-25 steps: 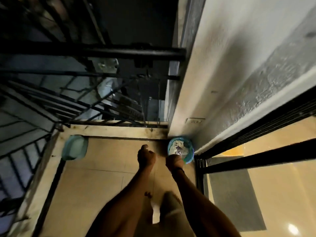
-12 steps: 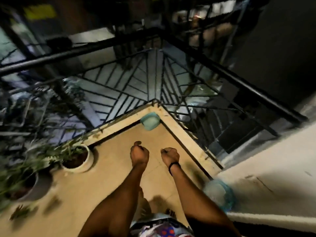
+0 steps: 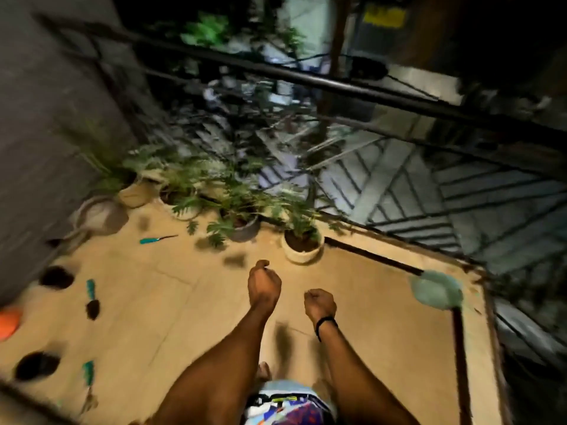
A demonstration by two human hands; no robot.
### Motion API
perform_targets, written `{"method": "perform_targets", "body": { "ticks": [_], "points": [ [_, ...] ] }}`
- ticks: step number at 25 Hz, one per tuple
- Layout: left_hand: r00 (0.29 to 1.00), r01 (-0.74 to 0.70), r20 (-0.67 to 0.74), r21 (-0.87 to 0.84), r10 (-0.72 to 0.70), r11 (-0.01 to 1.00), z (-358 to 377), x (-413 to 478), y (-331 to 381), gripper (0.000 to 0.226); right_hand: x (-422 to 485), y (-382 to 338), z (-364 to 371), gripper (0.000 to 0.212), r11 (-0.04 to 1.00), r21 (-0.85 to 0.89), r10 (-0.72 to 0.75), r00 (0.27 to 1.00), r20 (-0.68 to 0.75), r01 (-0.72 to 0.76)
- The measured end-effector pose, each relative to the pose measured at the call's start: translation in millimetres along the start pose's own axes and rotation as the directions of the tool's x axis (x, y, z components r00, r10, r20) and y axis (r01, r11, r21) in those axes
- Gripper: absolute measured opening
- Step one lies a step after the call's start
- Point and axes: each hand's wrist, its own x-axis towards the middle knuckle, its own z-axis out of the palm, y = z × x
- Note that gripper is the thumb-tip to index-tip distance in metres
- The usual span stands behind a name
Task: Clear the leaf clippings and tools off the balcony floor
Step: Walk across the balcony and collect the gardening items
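**Balcony floor**: tan tile, seen from above. The view was blurred by motion.

**Hands**
- The left hand was curled into a fist with nothing seen in it. It hung above the floor near the middle of the view.
- The right hand was likewise curled and appeared empty. It was just beside the left and not touching it. A black band sat on its wrist.

**Tools**: three, all teal-handled, all on the floor to the left of both hands, touched by neither.
1. A slim pointed tool lay near the pots, up and left of the left hand.
2. A small trowel, dark blade toward the viewer, lay well left of the left hand.
3. A third tool, too blurred to tell its kind, lay by the lower left edge, farthest from the hands.

**Leaf clippings**
- Green leaf pieces lay before the grey pot, between the pointed tool and the left hand.
- A dark smudge lay just beyond the left hand. It could not be identified.
- Two dark patches lay by the wall, one near the trowel and one near the third tool. Whether they were soil or clippings could not be told.

**Other**
- A row of potted plants stood along the railing. The white pot stood nearest, just beyond the hands.
- A pale teal container sat in the right corner, well right of the right hand.
- An orange object was cut off at the left edge.
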Motion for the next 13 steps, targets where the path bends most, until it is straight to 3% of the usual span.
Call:
{"method": "perform_targets", "body": {
  "ticks": [4,7,13],
  "points": [
    [0.945,0.188,-0.253,-0.100,-0.208,0.977,-112.0,76.3,-58.9,0.028,9.0,-80.3,131.4,0.007,0.982,-0.141,-0.086,0.965,0.248,0.124],
    [0.842,0.324,-0.375,-0.223,-0.388,0.919,-173.5,118.5,-93.2,0.028,-22.6,-155.7,199.0,0.011,0.963,-0.161,-0.142,0.917,0.373,0.215],
    [0.663,0.458,-0.465,-0.368,-0.587,0.809,-247.9,212.3,-137.3,0.032,-25.0,-276.5,322.7,0.012,0.849,-0.290,-0.206,0.781,0.589,0.443]
  ]
}}
